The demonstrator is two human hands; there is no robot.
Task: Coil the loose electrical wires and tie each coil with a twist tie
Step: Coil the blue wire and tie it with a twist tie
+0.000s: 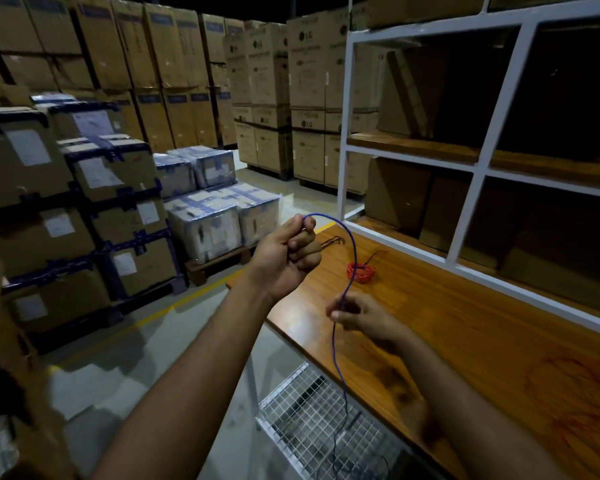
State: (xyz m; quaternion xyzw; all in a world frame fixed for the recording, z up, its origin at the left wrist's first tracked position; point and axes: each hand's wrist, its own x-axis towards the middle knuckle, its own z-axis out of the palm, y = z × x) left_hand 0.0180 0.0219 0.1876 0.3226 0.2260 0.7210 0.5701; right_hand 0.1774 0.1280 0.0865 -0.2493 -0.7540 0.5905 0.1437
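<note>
My left hand point(288, 256) is raised over the left end of the wooden table point(465, 341) and grips one end of a blue wire point(353, 252). The wire arches up and right from that fist, then drops to my right hand point(359, 317), which pinches it lower down. Below my right hand the wire hangs past the table's edge toward the floor. A coiled red wire point(361, 271) lies on the table just beyond the hands. Thin black twist ties point(333, 241) lie near the table's far left corner, and another dark strand point(378, 255) lies by the red coil.
A white metal shelf frame point(492, 140) with wooden shelves and cardboard boxes stands along the table's far side. A wire mesh rack point(312, 420) sits below the table's front edge. Stacked cartons point(84, 188) on pallets fill the warehouse floor to the left.
</note>
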